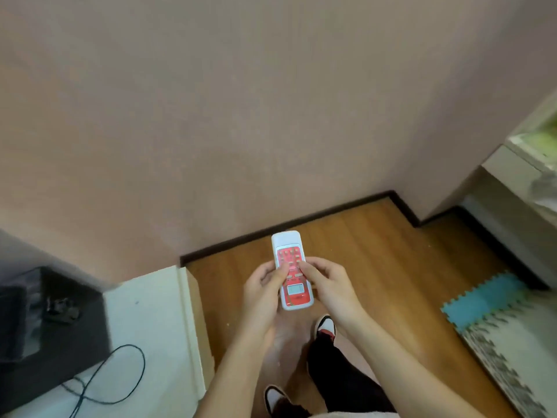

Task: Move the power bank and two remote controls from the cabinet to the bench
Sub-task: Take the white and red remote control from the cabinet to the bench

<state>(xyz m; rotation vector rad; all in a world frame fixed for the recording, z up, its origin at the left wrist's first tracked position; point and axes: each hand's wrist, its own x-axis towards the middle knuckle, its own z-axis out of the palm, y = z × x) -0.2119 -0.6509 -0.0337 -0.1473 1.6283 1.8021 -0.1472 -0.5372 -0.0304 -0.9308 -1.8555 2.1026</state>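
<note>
A white remote control [291, 268] with a red button panel and a small screen is held in front of me above the wooden floor. My left hand [263, 292] grips its left side, thumb on the buttons. My right hand [328, 286] grips its right side, fingers across the panel. The white cabinet top [150, 300] is at the lower left. No power bank or second remote control is in view, and I cannot make out a bench for certain.
A black box-like device [45, 327] with a dark cable [114, 375] lies on the cabinet. A pink wall stands ahead. Pale furniture [512, 200] is at the right, with a blue and patterned foam mat [494, 315] below it. My feet are on the floor.
</note>
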